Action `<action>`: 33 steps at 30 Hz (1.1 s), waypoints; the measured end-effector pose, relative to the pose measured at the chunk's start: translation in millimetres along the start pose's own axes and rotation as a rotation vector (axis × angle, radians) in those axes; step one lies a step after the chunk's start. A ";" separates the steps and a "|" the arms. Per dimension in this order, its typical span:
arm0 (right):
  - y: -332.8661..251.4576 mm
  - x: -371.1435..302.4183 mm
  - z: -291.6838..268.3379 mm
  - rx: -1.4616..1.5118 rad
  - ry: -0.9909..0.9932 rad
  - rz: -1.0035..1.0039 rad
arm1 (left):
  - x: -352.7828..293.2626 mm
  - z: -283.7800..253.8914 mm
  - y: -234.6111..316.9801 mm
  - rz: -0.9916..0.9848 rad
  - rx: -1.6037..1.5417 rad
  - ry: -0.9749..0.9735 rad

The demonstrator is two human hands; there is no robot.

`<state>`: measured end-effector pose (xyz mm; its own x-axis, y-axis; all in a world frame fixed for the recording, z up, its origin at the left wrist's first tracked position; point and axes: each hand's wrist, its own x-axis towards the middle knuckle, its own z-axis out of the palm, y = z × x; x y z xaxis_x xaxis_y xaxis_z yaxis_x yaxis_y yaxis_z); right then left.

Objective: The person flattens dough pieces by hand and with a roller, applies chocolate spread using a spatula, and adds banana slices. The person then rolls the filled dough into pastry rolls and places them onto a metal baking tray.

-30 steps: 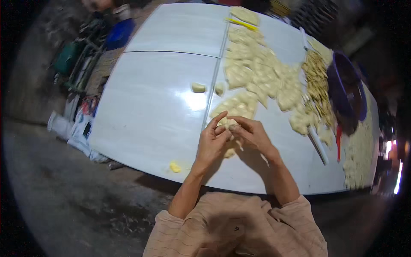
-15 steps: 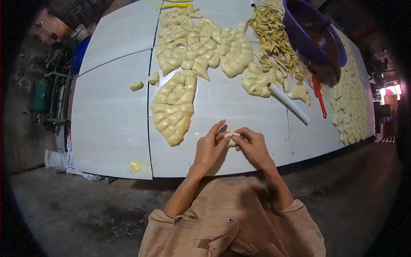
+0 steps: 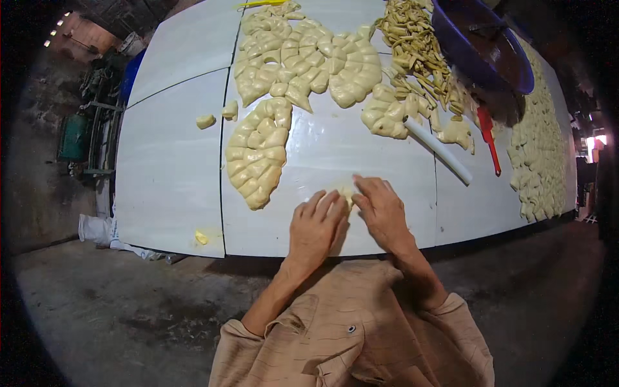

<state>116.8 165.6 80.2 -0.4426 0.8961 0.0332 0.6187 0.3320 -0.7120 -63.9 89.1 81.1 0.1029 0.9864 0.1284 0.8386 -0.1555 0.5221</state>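
A small pale piece of dough [image 3: 347, 195] lies on the white table near its front edge, partly hidden between my hands. My left hand [image 3: 314, 226] is at its left side, with the fingers stretched out and the fingertips at the dough. On the other side is my right hand [image 3: 382, 209], palm down and open, its thumb and fingers apart beside the dough. Left of my hands lies a large slab of dough [image 3: 258, 155] divided into many pieces. Farther back spreads a bigger group of dough pieces [image 3: 309, 55].
A white rolling rod [image 3: 438, 149] and a red-handled tool [image 3: 488, 138] lie to the right. Behind them are a heap of yellowish strips [image 3: 416, 51] and a purple basin [image 3: 525, 77]. Rows of shaped dough [image 3: 538, 155] cover the right end. Two small lumps [image 3: 205, 121] sit at left.
My fingertips have gone from pinching the dough piece to being stretched out around it, lower at the table. The view has shifted slightly.
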 end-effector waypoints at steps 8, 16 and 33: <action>10.3 -27.7 20.1 -0.403 -0.282 -0.282 | -22.3 31.6 -13.8 0.038 0.254 -0.212; 17.1 -35.7 4.3 -0.459 -0.355 -0.245 | -16.9 20.6 -11.9 0.020 0.262 -0.161; 29.3 -42.1 -13.8 -0.391 -0.318 -0.256 | -21.4 24.8 -9.6 0.061 0.295 -0.215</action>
<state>162.4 141.7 67.6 -0.7464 0.6600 -0.0851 0.6337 0.6659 -0.3937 -60.9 70.9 52.5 0.2414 0.9694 -0.0446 0.9424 -0.2232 0.2491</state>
